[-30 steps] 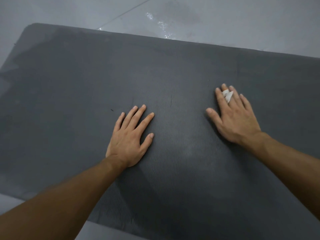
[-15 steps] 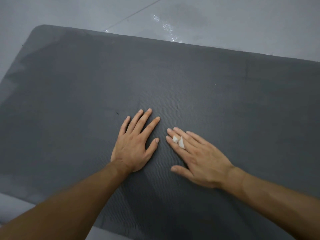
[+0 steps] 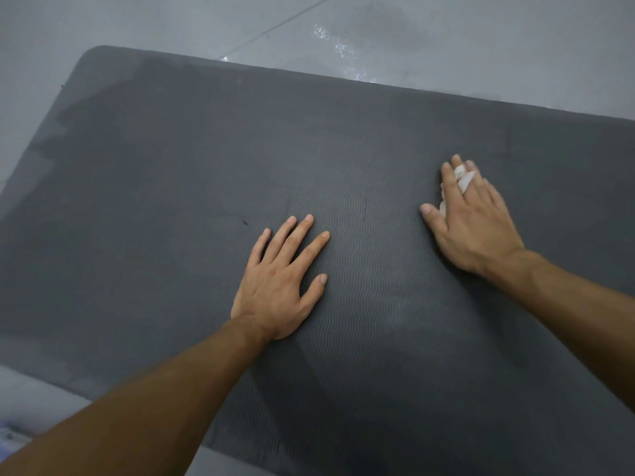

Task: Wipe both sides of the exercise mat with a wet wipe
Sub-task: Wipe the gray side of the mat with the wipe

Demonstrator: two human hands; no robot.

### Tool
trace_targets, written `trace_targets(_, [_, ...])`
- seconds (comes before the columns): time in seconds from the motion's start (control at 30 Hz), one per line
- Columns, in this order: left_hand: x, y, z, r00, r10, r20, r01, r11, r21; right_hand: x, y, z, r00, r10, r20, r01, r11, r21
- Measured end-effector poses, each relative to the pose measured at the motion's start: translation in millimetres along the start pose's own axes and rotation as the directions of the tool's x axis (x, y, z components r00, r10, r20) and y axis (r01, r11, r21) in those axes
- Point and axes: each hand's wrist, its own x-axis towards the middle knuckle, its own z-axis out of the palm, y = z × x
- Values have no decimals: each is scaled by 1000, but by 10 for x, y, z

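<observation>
A dark grey exercise mat (image 3: 171, 166) with a wavy ribbed surface lies flat on the floor and fills most of the view. My left hand (image 3: 280, 286) rests flat on the mat near its middle, fingers spread and straight. My right hand (image 3: 477, 221) lies flat further right and presses a small white wet wipe (image 3: 464, 178) onto the mat. Most of the wipe is hidden under the palm. Bits of it show between the fingers and beside the thumb.
Grey floor tiles (image 3: 137, 18) surround the mat, with a wet glistening patch (image 3: 343, 46) just past its far edge. The mat's rounded far-left corner (image 3: 99, 53) is in view. A pale object (image 3: 10, 438) shows at the bottom left corner.
My right hand slid with the wipe from the right towards my left hand, then back out to the right and further away. My left hand stayed planted on the mat.
</observation>
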Motion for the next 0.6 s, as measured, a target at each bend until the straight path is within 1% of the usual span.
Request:
trace_targets(0.1, [3,0,-2,1000,-1,1,1,1000,7,-301,-321,95,975,-219,28,220,976,-8])
trace_targets(0.2, [13,10,-2,1000,1,-5,0,1000,6,-768,-647,208,906,-411,102,415,910,-15])
trace_targets(0.3, [3,11,8,1000,3,-22,-3,1000,-1,-1204,-829,306,822,-551,143,556,831,0])
trace_targets(0.37, [-2,9,10,1000,4,-25,-4,1000,-5,-1314,-819,337,781,-609,141,617,787,-21])
trace_targets(0.4, [-3,10,9,1000,4,-23,-4,1000,-4,-1290,-779,334,778,-614,129,623,782,-36])
trace_targets(0.43, [-2,12,5,1000,3,-20,-3,1000,-1,-1215,-719,320,796,-594,111,602,797,-53])
trace_targets(0.47, [-2,10,2,1000,2,-16,-2,1000,0,-1102,-640,301,832,-548,85,554,830,-69])
trace_targets(0.53, [-3,7,1,1000,1,-12,-1,1000,1,-824,-424,241,914,-406,22,406,908,-99])
trace_targets(0.6, [-5,-4,4,1000,1,-11,-1,1000,0,-567,-168,172,960,-281,-8,278,953,-123])
